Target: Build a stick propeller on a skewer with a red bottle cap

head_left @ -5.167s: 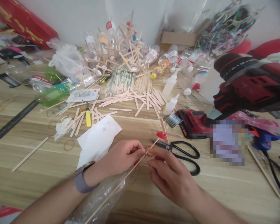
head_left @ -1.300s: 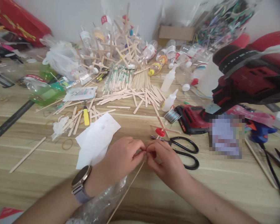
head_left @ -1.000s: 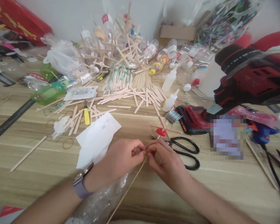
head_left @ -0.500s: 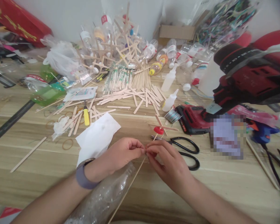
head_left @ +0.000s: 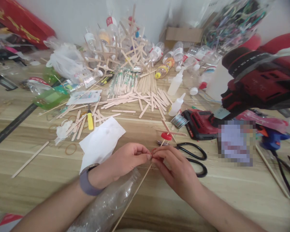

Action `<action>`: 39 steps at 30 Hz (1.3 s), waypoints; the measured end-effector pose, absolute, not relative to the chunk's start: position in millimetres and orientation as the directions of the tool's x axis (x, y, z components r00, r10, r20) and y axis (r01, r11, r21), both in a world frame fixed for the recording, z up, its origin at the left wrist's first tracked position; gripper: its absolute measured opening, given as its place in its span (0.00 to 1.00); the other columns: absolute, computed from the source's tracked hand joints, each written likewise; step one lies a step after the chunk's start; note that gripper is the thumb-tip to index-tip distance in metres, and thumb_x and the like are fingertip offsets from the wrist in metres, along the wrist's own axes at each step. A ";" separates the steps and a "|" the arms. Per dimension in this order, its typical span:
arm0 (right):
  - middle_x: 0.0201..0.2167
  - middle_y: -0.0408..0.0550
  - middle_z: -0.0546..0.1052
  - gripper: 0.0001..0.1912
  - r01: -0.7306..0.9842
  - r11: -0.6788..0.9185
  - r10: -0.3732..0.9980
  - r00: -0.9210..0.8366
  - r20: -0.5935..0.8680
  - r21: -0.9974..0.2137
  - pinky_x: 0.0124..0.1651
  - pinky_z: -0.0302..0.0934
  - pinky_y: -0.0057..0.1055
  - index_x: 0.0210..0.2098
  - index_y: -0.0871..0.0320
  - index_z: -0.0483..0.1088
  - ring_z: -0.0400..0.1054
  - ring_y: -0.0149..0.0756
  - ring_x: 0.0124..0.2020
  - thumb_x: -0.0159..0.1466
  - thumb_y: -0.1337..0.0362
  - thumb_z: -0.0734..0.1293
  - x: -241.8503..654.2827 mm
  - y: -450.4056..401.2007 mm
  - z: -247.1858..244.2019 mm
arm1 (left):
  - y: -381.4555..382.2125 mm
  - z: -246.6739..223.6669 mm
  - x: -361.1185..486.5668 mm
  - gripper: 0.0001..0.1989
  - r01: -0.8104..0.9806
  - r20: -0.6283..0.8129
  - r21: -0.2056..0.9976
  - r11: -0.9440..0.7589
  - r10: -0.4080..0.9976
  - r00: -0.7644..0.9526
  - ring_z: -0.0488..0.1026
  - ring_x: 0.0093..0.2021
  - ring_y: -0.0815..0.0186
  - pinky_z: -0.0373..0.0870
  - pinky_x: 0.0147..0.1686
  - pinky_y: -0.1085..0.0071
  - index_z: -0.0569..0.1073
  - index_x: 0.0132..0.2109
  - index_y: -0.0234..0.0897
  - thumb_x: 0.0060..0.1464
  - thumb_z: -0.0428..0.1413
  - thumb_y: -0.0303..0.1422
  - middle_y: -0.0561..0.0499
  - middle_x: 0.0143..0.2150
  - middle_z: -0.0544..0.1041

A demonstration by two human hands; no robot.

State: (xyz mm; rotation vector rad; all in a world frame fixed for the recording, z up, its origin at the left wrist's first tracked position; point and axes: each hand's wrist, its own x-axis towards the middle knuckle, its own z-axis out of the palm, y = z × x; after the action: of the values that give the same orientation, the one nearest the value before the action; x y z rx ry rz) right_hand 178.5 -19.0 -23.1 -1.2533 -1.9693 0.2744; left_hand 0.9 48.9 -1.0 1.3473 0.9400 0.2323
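My left hand (head_left: 132, 158) and my right hand (head_left: 175, 169) meet with pinched fingertips over a long thin wooden stick (head_left: 135, 190). A thin red strand (head_left: 153, 150) shows at the fingertips of both hands; its ends are hidden. The stick slants up between the hands. Near its upper end sits a red bottle cap (head_left: 166, 136), and crossed flat craft sticks (head_left: 176, 133) are beside the cap. Under the stick and my left forearm lies a clear plastic bottle (head_left: 106, 206). Black-handled scissors (head_left: 195, 147) rest just beyond my right hand.
White paper (head_left: 102, 138) lies beyond my left wrist, near a yellow-handled screwdriver (head_left: 90, 120). Loose craft sticks (head_left: 135, 98), skewers (head_left: 147, 80) and bottles (head_left: 157, 53) crowd the back. A red-black power drill (head_left: 261, 77), glue bottle (head_left: 176, 105) and wire spool (head_left: 180, 120) stand right.
The red strand shows a little more at the fingertips, as a small loop above them. The hands stay almost in place; the whole view has shifted very slightly.
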 end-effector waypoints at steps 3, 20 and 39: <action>0.34 0.48 0.76 0.07 0.628 0.467 0.868 -0.193 0.458 -0.622 0.38 0.68 0.32 0.38 0.56 0.67 0.73 0.36 0.37 0.65 0.73 0.62 178.1 -19.3 -19.8 | 48.3 0.1 0.3 0.11 0.362 -0.448 0.892 0.272 0.643 0.621 0.63 0.29 0.70 0.57 0.31 0.74 0.74 0.34 0.35 0.54 0.56 0.40 0.56 0.28 0.72; 0.34 0.50 0.76 0.07 0.597 0.418 0.896 -0.148 0.418 -0.685 0.39 0.70 0.29 0.32 0.57 0.69 0.73 0.35 0.37 0.61 0.74 0.64 175.4 -20.3 -20.3 | 45.0 2.6 2.6 0.11 0.332 -0.491 0.871 0.362 0.636 0.596 0.61 0.29 0.70 0.55 0.32 0.72 0.74 0.32 0.34 0.51 0.58 0.39 0.56 0.27 0.70; 0.37 0.52 0.76 0.06 0.692 0.418 0.882 -0.155 0.444 -0.588 0.38 0.71 0.35 0.32 0.56 0.66 0.75 0.38 0.37 0.62 0.73 0.63 174.0 -23.4 -20.1 | 44.1 3.2 4.0 0.08 0.304 -0.496 0.868 0.392 0.654 0.572 0.62 0.29 0.70 0.57 0.32 0.73 0.74 0.31 0.35 0.49 0.59 0.36 0.56 0.27 0.71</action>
State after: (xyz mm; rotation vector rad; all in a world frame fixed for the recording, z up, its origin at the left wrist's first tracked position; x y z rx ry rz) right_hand 174.0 -23.4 -20.1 -1.3385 -1.9120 0.3165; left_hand 4.0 44.1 3.2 1.1938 0.9907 0.2755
